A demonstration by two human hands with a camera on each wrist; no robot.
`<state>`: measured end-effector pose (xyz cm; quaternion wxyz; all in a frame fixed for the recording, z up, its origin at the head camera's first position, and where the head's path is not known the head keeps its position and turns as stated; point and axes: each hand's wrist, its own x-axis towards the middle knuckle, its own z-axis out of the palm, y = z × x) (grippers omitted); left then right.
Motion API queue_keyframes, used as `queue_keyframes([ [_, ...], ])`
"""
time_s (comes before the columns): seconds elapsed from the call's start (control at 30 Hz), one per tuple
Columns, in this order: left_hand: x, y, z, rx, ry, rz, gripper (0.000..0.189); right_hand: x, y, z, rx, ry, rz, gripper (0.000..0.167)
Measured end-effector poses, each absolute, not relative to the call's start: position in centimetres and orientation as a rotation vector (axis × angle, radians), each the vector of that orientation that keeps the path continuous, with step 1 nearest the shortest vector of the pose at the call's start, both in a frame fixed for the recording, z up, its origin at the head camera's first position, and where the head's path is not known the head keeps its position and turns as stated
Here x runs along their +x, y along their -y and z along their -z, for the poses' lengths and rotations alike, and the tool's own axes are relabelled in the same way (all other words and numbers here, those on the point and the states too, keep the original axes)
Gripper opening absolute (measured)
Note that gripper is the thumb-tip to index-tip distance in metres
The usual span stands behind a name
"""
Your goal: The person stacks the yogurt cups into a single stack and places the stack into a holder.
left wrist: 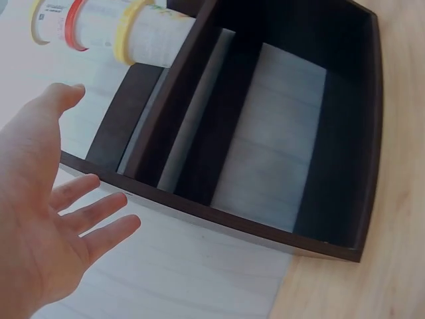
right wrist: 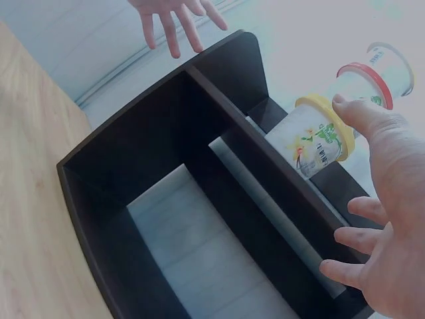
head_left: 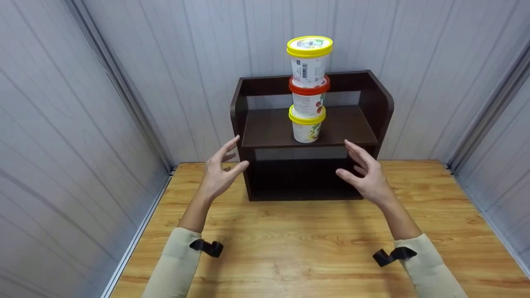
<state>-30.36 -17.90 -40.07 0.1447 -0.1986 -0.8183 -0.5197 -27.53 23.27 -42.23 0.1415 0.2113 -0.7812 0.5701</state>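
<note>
Three white tubs stand stacked near the front edge of the upper board of a dark brown shelf (head_left: 265,128). The top tub (head_left: 309,70) has a yellow lid and a barcode, the middle tub (head_left: 306,103) a red lid, the bottom tub (head_left: 305,131) a yellow lid and a flower print. My left hand (head_left: 221,171) hovers in front of the shelf's left side, fingers spread and holding nothing. Opposite it, my right hand (head_left: 366,174) hovers before the right side, its fingers loosely bent with nothing in them. Neither hand touches the tubs.
The shelf stands on a wood-grain surface (head_left: 290,240) against a pale panelled wall (head_left: 207,49). More pale panels rise at the left and right. Below the upper board is a dark lower compartment (head_left: 302,178). A black strap device sits on each sleeve.
</note>
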Motion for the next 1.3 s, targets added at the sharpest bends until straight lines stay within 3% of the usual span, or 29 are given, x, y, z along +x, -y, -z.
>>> queue_keyframes([
  [0.77,-25.4,19.8,47.2,-0.554,2.606,1.432,0.070,-24.2,-28.8,48.9,0.587,2.375,-1.632,0.073],
  [1.3,-24.9,23.8,47.0,-0.474,2.557,1.074,0.078,-24.4,-34.9,45.5,0.446,2.434,-1.372,0.088],
])
